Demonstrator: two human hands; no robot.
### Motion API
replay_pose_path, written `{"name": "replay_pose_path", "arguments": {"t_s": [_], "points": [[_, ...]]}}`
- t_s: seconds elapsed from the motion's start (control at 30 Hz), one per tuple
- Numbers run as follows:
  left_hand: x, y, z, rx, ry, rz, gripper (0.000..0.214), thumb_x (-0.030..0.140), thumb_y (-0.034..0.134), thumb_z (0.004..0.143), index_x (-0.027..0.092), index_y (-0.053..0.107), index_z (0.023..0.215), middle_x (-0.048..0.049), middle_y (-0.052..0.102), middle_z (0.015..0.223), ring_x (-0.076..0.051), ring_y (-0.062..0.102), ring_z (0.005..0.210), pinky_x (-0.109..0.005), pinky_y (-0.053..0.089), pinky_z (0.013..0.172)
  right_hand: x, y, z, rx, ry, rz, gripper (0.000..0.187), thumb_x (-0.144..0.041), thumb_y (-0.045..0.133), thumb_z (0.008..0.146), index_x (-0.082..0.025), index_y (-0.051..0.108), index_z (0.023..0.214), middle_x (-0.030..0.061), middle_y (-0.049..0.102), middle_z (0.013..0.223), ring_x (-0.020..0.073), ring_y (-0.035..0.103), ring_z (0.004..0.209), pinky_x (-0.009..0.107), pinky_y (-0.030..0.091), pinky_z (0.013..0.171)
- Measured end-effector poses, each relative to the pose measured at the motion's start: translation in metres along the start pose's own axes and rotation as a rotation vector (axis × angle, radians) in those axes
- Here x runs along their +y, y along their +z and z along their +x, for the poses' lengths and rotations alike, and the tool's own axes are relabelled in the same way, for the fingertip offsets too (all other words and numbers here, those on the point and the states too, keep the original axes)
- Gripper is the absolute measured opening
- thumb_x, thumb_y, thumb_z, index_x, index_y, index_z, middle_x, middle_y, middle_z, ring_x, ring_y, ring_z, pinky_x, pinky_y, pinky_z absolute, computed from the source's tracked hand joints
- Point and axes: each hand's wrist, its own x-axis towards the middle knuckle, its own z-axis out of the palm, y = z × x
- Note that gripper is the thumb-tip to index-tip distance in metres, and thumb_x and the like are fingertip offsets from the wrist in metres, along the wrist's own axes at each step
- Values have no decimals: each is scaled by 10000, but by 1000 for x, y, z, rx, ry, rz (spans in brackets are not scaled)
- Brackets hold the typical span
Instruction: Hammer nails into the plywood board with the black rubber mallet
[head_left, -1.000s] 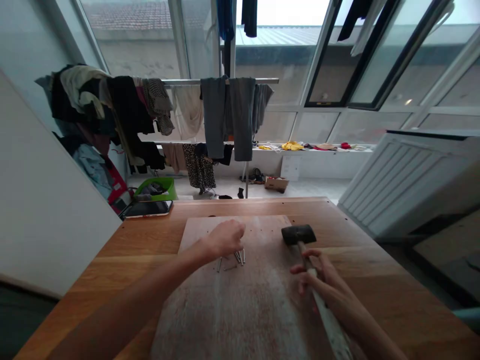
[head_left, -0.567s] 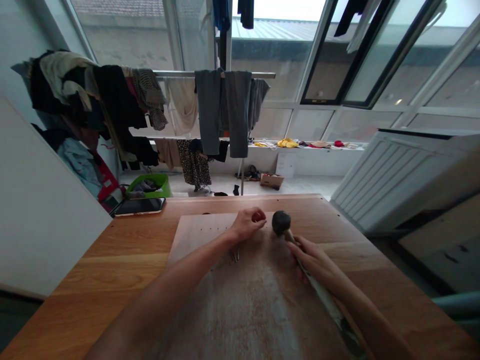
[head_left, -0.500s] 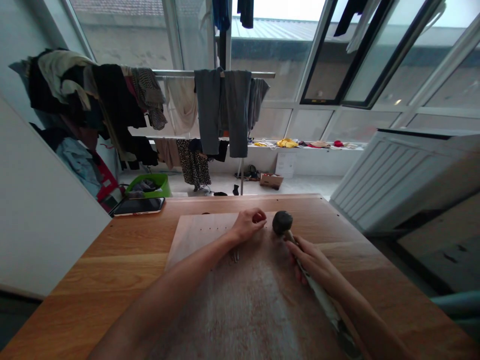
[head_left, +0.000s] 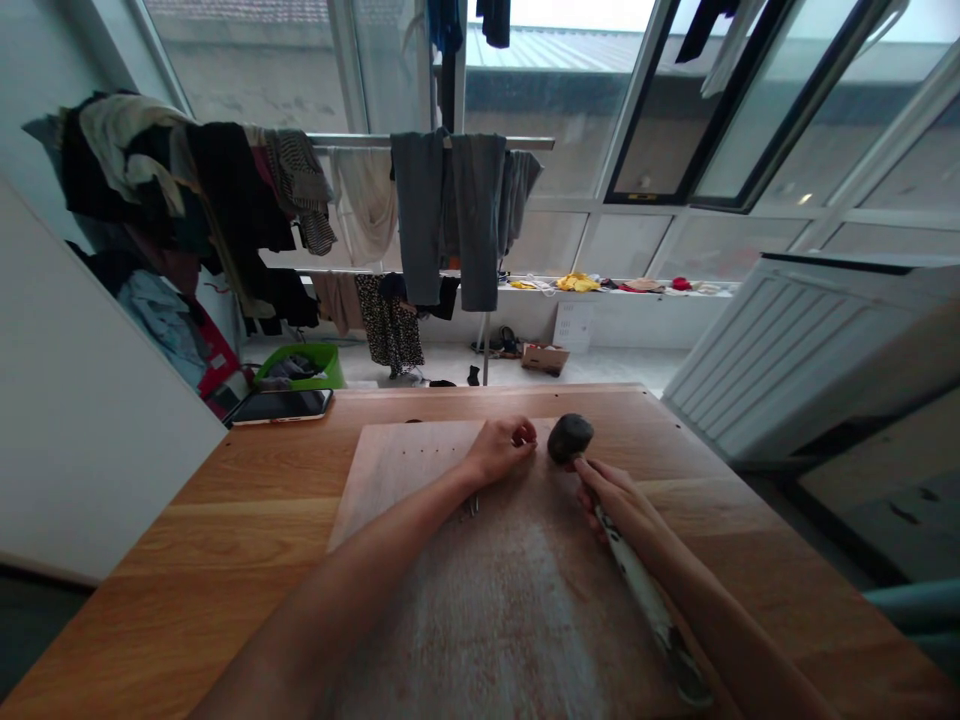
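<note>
My right hand (head_left: pixel 606 490) is wrapped round the handle of a hammer (head_left: pixel 637 580), close below its dark, rounded head (head_left: pixel 570 440). The handle is pale and worn, and slants down toward me. Left of the hammer head, my left hand (head_left: pixel 504 450) rests at the far part of a wooden board (head_left: pixel 465 610), its thumb and fingertips pinched together. What lies in the pinch is too small to make out. A few thin metal pieces, seemingly nails (head_left: pixel 473 505), lie beside my left wrist. A row of small dark dots (head_left: pixel 437 451) runs along the board's far left; nails or holes, I cannot tell.
The board lies on a wooden table (head_left: pixel 225 520). A phone (head_left: pixel 281 406) is at the table's far left corner. Beyond stand a rack of hanging clothes (head_left: pixel 480 220), a green basket (head_left: pixel 330 365) and a cardboard box (head_left: pixel 545 358). A white ribbed panel (head_left: pixel 795 350) stands at the right.
The hammer head has turned slightly, and my right hand's fingers sit a little nearer to it. My left hand keeps its pinch at the same spot. The whole view has shifted slightly.
</note>
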Motion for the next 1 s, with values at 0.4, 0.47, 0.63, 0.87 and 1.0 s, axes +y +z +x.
{"name": "replay_pose_path", "arguments": {"t_s": [0.4,0.47,0.63,0.87,1.0], "points": [[0,2,0,39,-23,-2,278,148,724,765,159,661,1035,-30,776,814,-135,650,680,-234,502,675,-35,15,0,-13,-140,96,427,-598,606,811,-202,550,960,-78,561,586,68,445,287,188,292,249],[0,2,-1,36,-11,-15,276,139,713,767,158,663,1037,-30,776,813,-135,656,687,-237,509,688,-38,19,1,-11,-146,87,440,-610,597,806,-203,548,968,-84,552,576,64,432,280,187,291,246],[2,1,-1,21,-22,4,276,93,688,764,150,672,1033,-37,777,820,-143,675,714,-250,521,715,-30,22,5,-31,-102,39,481,-627,646,732,-195,533,912,-107,485,500,75,414,270,201,315,238],[-1,3,0,43,-16,4,275,126,710,766,142,681,1039,-39,775,809,-149,677,715,-246,516,707,-30,23,-1,-2,-172,39,471,-643,597,788,-210,528,958,-122,462,531,61,412,286,181,302,248],[-2,2,1,19,-25,30,274,116,709,759,151,695,1030,-30,779,822,-147,680,714,-242,514,706,-26,27,-2,-26,-131,-3,505,-659,628,734,-205,537,934,-119,466,514,72,416,283,198,310,247]]}}
